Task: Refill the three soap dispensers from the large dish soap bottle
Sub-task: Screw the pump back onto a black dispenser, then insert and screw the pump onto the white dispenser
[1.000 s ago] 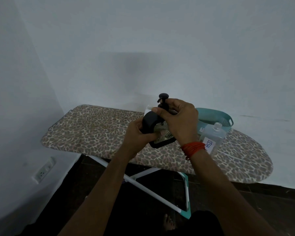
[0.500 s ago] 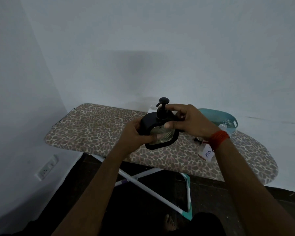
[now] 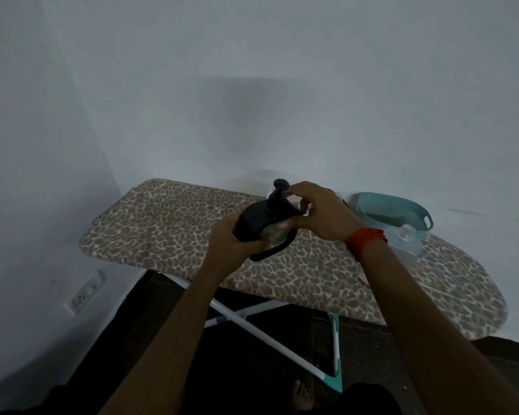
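A soap dispenser (image 3: pixel 259 218) with a black top, black pump head and clear glass body is held just above the leopard-print ironing board (image 3: pixel 168 232). My left hand (image 3: pixel 231 244) grips its left side from below. My right hand (image 3: pixel 315 214) pinches the collar at the base of the pump. A clear plastic bottle (image 3: pixel 406 239) shows its neck behind my right wrist; most of it is hidden. Another clear object peeks out behind the pump, too hidden to tell what it is.
A teal plastic basket (image 3: pixel 393 211) sits at the board's far right, against the white wall. The board's white legs (image 3: pixel 261 324) cross below. A wall socket (image 3: pixel 84 293) is low on the left wall. My bare foot shows on the dark floor.
The dispenser and both hands have sunk a little toward the board. My right hand has shifted from covering the dispenser's front to pinching the pump collar.
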`<state>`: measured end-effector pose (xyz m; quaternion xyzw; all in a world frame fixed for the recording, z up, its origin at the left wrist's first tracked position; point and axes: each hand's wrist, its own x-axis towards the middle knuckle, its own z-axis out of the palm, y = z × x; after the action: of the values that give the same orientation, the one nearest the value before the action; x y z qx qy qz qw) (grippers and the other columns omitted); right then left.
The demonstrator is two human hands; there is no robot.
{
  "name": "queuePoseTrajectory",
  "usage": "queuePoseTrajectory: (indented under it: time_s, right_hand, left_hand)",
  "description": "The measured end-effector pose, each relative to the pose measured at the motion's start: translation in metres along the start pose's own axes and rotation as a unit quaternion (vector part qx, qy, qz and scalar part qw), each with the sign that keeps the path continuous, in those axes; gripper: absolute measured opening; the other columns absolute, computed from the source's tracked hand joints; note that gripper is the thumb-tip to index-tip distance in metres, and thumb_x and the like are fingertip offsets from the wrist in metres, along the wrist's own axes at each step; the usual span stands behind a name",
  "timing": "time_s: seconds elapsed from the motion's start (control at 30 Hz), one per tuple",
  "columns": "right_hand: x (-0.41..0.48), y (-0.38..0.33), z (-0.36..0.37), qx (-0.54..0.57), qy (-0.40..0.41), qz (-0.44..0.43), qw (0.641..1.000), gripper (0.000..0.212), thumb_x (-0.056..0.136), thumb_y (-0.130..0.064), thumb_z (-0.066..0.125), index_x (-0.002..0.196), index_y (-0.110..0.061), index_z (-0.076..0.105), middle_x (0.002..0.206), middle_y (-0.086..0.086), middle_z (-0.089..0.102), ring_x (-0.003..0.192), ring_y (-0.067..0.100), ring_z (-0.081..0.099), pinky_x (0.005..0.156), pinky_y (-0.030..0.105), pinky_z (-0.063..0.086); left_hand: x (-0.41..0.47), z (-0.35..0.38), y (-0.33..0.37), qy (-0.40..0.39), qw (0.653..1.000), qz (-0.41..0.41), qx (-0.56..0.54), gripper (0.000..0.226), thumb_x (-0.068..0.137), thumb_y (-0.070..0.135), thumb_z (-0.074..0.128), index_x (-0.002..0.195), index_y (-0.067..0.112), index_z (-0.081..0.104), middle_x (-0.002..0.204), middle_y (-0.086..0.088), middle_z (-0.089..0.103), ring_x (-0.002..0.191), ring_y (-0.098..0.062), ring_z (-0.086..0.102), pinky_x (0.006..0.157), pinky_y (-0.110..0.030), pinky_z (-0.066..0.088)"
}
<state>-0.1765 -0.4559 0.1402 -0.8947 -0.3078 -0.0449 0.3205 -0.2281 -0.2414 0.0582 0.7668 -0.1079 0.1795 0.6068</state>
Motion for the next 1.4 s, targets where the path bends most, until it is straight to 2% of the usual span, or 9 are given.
queuePoseTrajectory:
  time_s: [0.23, 0.43, 0.53, 0.63, 0.9, 1.0, 1.1, 1.3, 1.4]
  right_hand:
    - [0.001, 0.05, 0.055, 0.127, 0.194, 0.122, 0.965, 0.029, 0.088, -0.022, 0.077, 0.115, -0.016, 0.069, 0.101, -0.003, 0.069, 0.072, -0.007, 0.059, 0.068, 0.008, 0.045]
    - [-0.017, 0.104, 0.139, 0.144, 0.157, 0.233, 0.949, 0.015, 0.094, -0.016, 0.07, 0.109, -0.016, 0.071, 0.089, -0.01, 0.066, 0.077, -0.003, 0.061, 0.075, 0.017, 0.055]
    - [-0.019, 0.126, 0.167, 0.16, 0.143, 0.258, 0.942, 0.015, 0.094, -0.015, 0.069, 0.109, -0.014, 0.072, 0.092, -0.003, 0.069, 0.08, 0.007, 0.065, 0.078, 0.028, 0.057]
    - [-0.018, 0.138, 0.182, 0.175, 0.151, 0.267, 0.935, 0.014, 0.095, -0.015, 0.068, 0.109, -0.017, 0.072, 0.086, -0.011, 0.065, 0.078, -0.001, 0.061, 0.074, 0.015, 0.051]
    - [-0.018, 0.147, 0.186, 0.18, 0.156, 0.273, 0.932, 0.014, 0.094, -0.009, 0.067, 0.107, -0.013, 0.072, 0.09, -0.007, 0.067, 0.082, 0.002, 0.062, 0.075, 0.006, 0.046]
    - [-0.016, 0.144, 0.182, 0.167, 0.163, 0.276, 0.933, 0.012, 0.094, -0.01, 0.066, 0.105, -0.012, 0.072, 0.088, 0.002, 0.069, 0.079, 0.017, 0.064, 0.077, 0.023, 0.053]
    - [-0.009, 0.147, 0.173, 0.128, 0.195, 0.288, 0.929, 0.019, 0.093, -0.011, 0.067, 0.112, -0.009, 0.07, 0.093, 0.005, 0.067, 0.081, 0.018, 0.061, 0.084, 0.036, 0.055]
    - [0.022, 0.16, 0.141, 0.073, 0.243, 0.3, 0.92, 0.033, 0.09, -0.009, 0.066, 0.122, -0.004, 0.064, 0.116, 0.015, 0.065, 0.104, 0.028, 0.061, 0.091, 0.038, 0.048]
    - [0.035, 0.168, 0.129, 0.039, 0.229, 0.283, 0.931, 0.035, 0.09, -0.002, 0.063, 0.124, 0.002, 0.062, 0.118, 0.021, 0.064, 0.11, 0.034, 0.059, 0.092, 0.036, 0.045]
  left_hand:
    - [0.046, -0.001, -0.059, 0.199, 0.974, -0.108, 0.001, 0.028, 0.079, 0.01, 0.084, 0.102, -0.002, 0.073, 0.091, -0.014, 0.073, 0.081, -0.026, 0.071, 0.072, -0.037, 0.061]
    - [0.115, 0.007, -0.135, 0.262, 0.956, -0.13, 0.028, 0.042, 0.08, 0.014, 0.085, 0.115, -0.003, 0.07, 0.107, -0.018, 0.073, 0.085, -0.021, 0.066, 0.063, -0.004, 0.051]
    - [0.133, 0.015, -0.172, 0.268, 0.945, -0.185, 0.041, 0.047, 0.079, 0.016, 0.086, 0.118, -0.003, 0.068, 0.114, -0.021, 0.071, 0.091, -0.026, 0.068, 0.071, -0.02, 0.059]
    - [0.144, 0.019, -0.197, 0.26, 0.935, -0.238, 0.046, 0.055, 0.079, 0.022, 0.087, 0.116, -0.011, 0.065, 0.115, -0.028, 0.068, 0.1, -0.042, 0.069, 0.082, -0.054, 0.06]
    - [0.139, 0.025, -0.194, 0.234, 0.943, -0.23, 0.062, 0.075, 0.075, 0.021, 0.09, 0.138, 0.003, 0.054, 0.137, -0.016, 0.061, 0.121, -0.031, 0.061, 0.101, -0.044, 0.053]
    - [0.116, 0.033, -0.183, 0.267, 0.93, -0.239, 0.08, 0.08, 0.077, 0.025, 0.088, 0.141, 0.002, 0.046, 0.14, -0.017, 0.054, 0.124, -0.032, 0.056, 0.104, -0.045, 0.049]
    - [0.08, 0.062, -0.173, 0.364, 0.906, -0.191, 0.101, 0.049, 0.085, 0.023, 0.08, 0.12, 0.001, 0.055, 0.117, -0.015, 0.058, 0.105, -0.03, 0.057, 0.096, -0.053, 0.049]
    - [0.097, 0.117, -0.159, 0.158, 0.96, -0.215, 0.081, 0.102, 0.074, 0.039, 0.088, 0.152, 0.007, 0.033, 0.154, -0.012, 0.04, 0.139, -0.026, 0.041, 0.113, -0.033, 0.035]
    - [0.129, 0.133, -0.163, 0.12, 0.967, -0.196, 0.112, 0.095, 0.07, 0.039, 0.091, 0.144, 0.007, 0.041, 0.143, -0.014, 0.052, 0.131, -0.03, 0.05, 0.105, -0.042, 0.047]
